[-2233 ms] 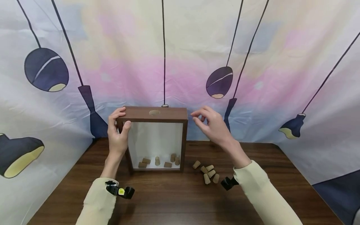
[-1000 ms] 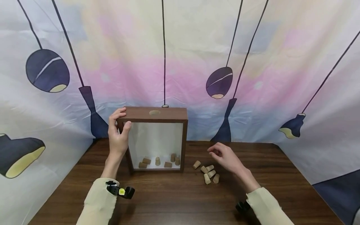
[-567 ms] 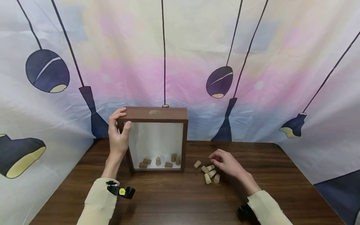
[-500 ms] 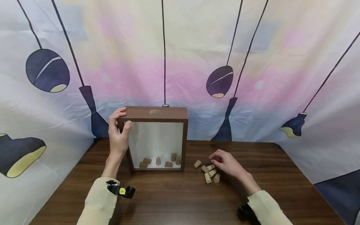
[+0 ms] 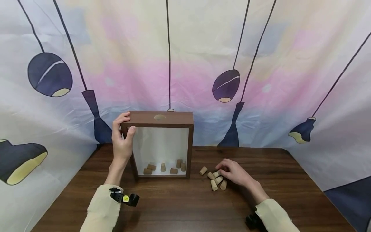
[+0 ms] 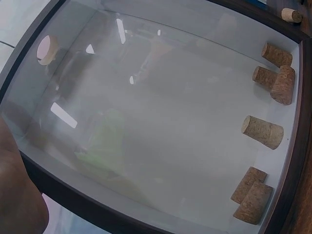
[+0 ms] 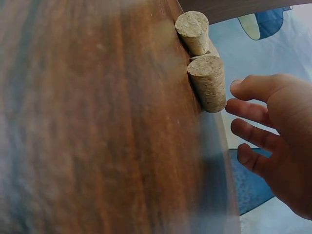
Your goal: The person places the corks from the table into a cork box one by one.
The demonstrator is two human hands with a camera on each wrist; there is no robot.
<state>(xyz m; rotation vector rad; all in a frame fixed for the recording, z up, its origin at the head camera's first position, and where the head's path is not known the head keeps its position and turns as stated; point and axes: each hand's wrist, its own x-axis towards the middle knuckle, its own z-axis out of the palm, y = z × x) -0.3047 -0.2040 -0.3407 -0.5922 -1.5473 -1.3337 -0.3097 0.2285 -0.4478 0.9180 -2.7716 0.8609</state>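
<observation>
My left hand (image 5: 122, 141) grips the upper left corner of a brown wooden shadow box (image 5: 160, 120). Its thumb lies on the front of the frame, with the fingers over the side and top. The box stands upright, has a clear front, and a round hole (image 5: 159, 117) opens in its top. Several corks lie or stand on its floor, among them one cork (image 6: 262, 132) in the left wrist view. Right of the box, my right hand (image 5: 235, 172) is at a loose group of corks, fingertips beside the rear cork (image 5: 216, 174); contact is unclear. In the right wrist view, the thumb and fingers are apart near a cork (image 7: 208, 83).
Everything stands on a dark wood-grain table (image 5: 174, 206). One cork (image 5: 203, 170) lies a little apart, between the box and the group. Behind the table hangs a cloth backdrop (image 5: 191, 74) printed with lamps.
My right hand has come down from beside the top of the box to the loose corks, lately edging closer to the rear one. The left hand and the box have stayed put.
</observation>
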